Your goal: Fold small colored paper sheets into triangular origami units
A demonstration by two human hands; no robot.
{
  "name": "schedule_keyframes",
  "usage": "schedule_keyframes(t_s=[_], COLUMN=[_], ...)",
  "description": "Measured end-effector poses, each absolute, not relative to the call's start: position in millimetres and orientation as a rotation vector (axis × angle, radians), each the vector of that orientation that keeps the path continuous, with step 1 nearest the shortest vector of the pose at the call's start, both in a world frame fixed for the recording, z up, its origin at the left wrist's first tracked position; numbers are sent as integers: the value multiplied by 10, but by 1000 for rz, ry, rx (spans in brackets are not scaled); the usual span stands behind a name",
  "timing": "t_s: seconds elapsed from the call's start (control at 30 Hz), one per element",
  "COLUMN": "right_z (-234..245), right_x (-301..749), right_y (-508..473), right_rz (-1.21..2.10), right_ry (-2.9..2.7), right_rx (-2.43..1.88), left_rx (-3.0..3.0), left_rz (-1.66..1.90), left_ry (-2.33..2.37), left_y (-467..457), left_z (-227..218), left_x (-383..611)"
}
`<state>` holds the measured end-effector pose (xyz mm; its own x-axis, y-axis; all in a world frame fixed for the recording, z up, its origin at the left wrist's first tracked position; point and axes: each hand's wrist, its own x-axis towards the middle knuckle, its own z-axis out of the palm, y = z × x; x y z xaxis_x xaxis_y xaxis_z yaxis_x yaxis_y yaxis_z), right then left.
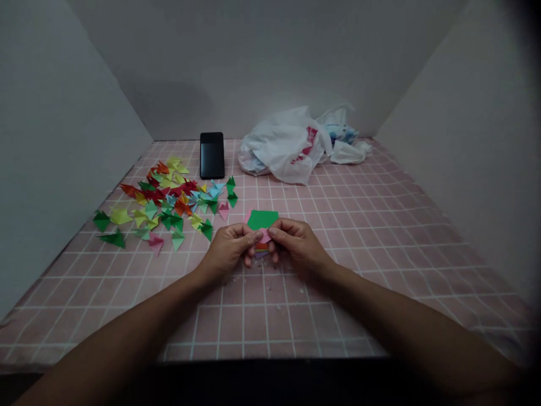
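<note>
A small piece of pink paper (265, 235) is pinched between my two hands, above the middle of the table. My left hand (231, 243) grips its left side between thumb and fingers. On the right side, my right hand (298, 243) pinches it the same way. The fingers cover much of the paper, so its folds are hard to make out. Just beneath and behind lies a stack of coloured paper squares (264, 218), green on top, with pink, orange and purple edges showing.
Many folded paper shapes (169, 197) in several colours lie spread on the left. A black phone (212, 156) lies at the back, beside crumpled white plastic bags (287, 144). Tiny scraps dot the pink checked tablecloth (270, 327) near my hands. Pale walls enclose the sides and back.
</note>
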<state>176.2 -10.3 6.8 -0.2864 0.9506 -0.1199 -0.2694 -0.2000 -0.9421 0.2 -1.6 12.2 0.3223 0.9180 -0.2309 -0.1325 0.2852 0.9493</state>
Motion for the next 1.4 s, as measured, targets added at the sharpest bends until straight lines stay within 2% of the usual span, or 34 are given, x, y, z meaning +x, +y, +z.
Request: schedule_keyframes(t_s=[0.77, 0.87, 1.0, 1.13, 1.23, 1.3, 1.4], right_z=[64, 72, 103, 131, 115, 88, 107], right_x=[1809, 1806, 1794, 1751, 1707, 1684, 1678], right_y=[-16, -6, 3, -49, -116, -142, -140], right_rz=[1706, 1661, 1643, 1722, 1822, 1875, 1847], right_ry=[-1017, -970, -883, -769, -715, -711, -740], right_rx=[-978, -1005, -1024, -958, -930, -914, -920], left_rx=[1165, 1248, 1720, 2517, 2768, 2740, 2273], left_rz=[936, 1044, 1382, 1367, 1335, 1329, 1387], left_ry=[1015, 1118, 1342, 1134, 1110, 1084, 1279], left_y=[129, 148, 124, 41, -11, -21, 12], left_z=[121, 142, 171, 142, 95, 77, 93], left_x=[-116, -164, -191, -131, -93, -89, -105])
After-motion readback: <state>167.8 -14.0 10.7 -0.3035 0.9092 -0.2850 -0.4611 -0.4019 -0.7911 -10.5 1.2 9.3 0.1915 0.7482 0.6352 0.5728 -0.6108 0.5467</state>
